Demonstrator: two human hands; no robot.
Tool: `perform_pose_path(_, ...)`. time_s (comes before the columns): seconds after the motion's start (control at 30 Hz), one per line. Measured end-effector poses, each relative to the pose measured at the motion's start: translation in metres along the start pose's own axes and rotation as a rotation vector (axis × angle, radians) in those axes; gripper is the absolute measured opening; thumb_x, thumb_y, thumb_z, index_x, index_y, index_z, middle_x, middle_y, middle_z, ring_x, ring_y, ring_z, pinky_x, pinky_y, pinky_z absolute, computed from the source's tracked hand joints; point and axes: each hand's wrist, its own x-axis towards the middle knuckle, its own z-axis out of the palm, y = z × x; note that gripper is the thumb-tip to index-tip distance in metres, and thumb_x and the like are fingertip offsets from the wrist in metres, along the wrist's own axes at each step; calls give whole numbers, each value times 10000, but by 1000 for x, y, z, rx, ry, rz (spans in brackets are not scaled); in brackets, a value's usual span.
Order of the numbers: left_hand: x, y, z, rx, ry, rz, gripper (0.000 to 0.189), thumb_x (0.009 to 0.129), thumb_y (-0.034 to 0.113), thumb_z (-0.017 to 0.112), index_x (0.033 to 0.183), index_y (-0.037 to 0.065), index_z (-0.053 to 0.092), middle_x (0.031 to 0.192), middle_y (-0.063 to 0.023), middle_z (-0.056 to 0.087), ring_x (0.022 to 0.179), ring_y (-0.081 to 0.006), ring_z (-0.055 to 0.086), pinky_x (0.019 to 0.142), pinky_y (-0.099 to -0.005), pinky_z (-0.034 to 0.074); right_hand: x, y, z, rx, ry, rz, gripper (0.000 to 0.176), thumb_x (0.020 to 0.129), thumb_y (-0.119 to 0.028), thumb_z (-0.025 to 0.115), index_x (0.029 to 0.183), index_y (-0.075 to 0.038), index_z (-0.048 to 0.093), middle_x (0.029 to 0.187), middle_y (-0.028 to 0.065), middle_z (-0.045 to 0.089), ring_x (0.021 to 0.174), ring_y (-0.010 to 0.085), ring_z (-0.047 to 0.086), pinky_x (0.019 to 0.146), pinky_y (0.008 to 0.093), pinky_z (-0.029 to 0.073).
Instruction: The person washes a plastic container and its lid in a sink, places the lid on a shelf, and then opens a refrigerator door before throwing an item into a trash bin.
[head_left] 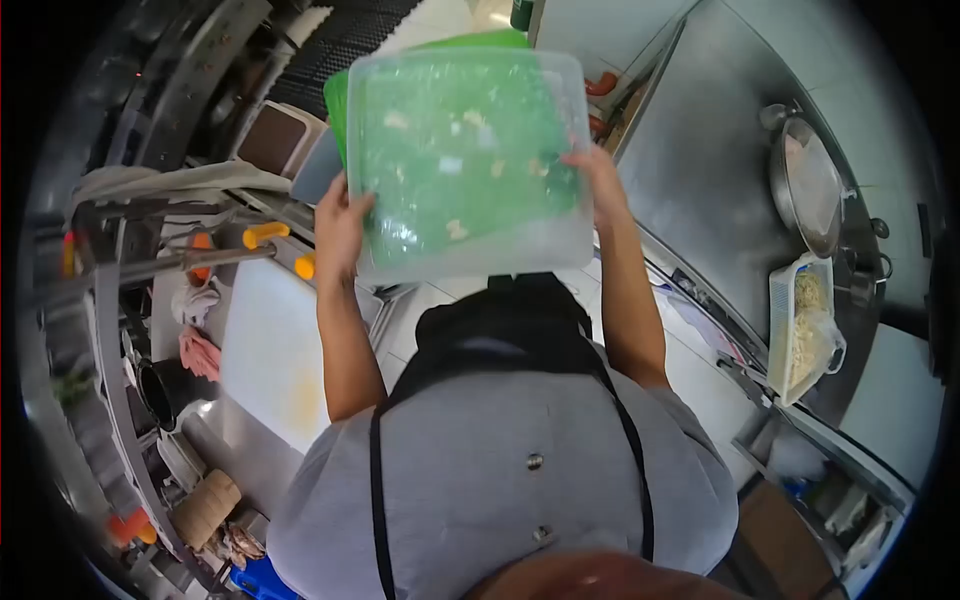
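Note:
A square, translucent plastic lid with a raised rim is held up in front of my body, and pale bits and wet-looking glare show on it. My left hand grips its left edge, thumb on the near face. At the opposite edge, my right hand is closed on the rim with its thumb on top. Behind the lid, a flat green plastic piece shows through and sticks out at the top and left. Whether my fingers also hold the green piece is hidden.
To the left, a white cutting board lies on a metal counter, with a pink cloth beside it. The steel counter on the right carries a metal bowl and a white basket of pale food.

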Motion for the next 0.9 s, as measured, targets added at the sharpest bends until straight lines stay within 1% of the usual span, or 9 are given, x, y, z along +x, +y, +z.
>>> perform_pose_path(0.07,9,17,15,-177,-33,-11,477,758,-28,502,1233,-54,488,1080,-118,611,969,-162,572,862,-264,424,-14,-41,-1,183,-7,-17,423,897,-201,530,1270,-17,448,1139,62,559,1013,174,545,884,297,433)
perform_pose_path(0.1,79,-7,27,-160,-33,-70,477,758,-28,502,1233,-54,488,1080,-118,611,969,-162,572,862,-264,424,52,-21,-6,198,2,42,423,897,-201,530,1270,-17,448,1139,62,559,1013,174,545,884,297,433)
perform_pose_path(0.2,165,-20,38,-293,-86,-120,415,747,-39,481,1160,-64,518,1040,-127,614,905,-174,586,819,-273,439,121,-28,-24,325,43,-64,426,914,-207,510,1287,-21,423,1099,78,576,958,168,570,811,276,464)
perform_pose_path(0.3,234,-25,32,-253,-11,-219,433,737,-39,468,1167,-60,515,1031,-127,614,895,-187,588,802,-279,445,187,-12,-39,432,-35,17,434,917,-220,512,1293,-30,406,1070,98,583,899,174,594,753,286,488)
perform_pose_path(0.47,337,-44,4,-203,168,-290,442,733,-16,469,1171,-43,518,1059,-130,607,920,-213,579,817,-307,452,335,-42,-41,76,127,167,374,908,-207,506,1231,-30,441,1011,112,596,830,184,612,704,305,505)
perform_pose_path(0.57,378,-24,-14,-218,296,-304,464,721,-30,454,1183,-45,503,1067,-133,603,933,-218,577,827,-312,450,431,-76,-18,-15,-72,194,353,897,-187,507,1208,-27,458,987,107,604,825,187,613,702,298,504)
perform_pose_path(0.73,438,-11,-39,-317,566,-243,481,703,-59,431,1179,-47,498,1083,-134,591,943,-217,575,843,-302,441,584,-83,18,-369,-206,111,303,870,-172,552,1140,-36,525,861,70,605,730,122,571,622,258,470)
perform_pose_path(0.87,542,-67,-30,-311,635,-297,550,710,-94,410,1257,-44,447,1108,-139,593,955,-197,584,829,-289,452,697,-46,0,-487,-222,237,270,860,-134,538,1117,-52,522,800,48,590,648,103,549,554,240,445)
perform_pose_path(0.9,584,-44,-55,-358,639,-238,554,712,-90,409,1263,-41,443,1104,-138,593,964,-196,580,838,-290,447,733,-46,8,-519,-228,201,251,857,-143,546,1090,-51,534,777,42,590,618,103,548,523,247,441)
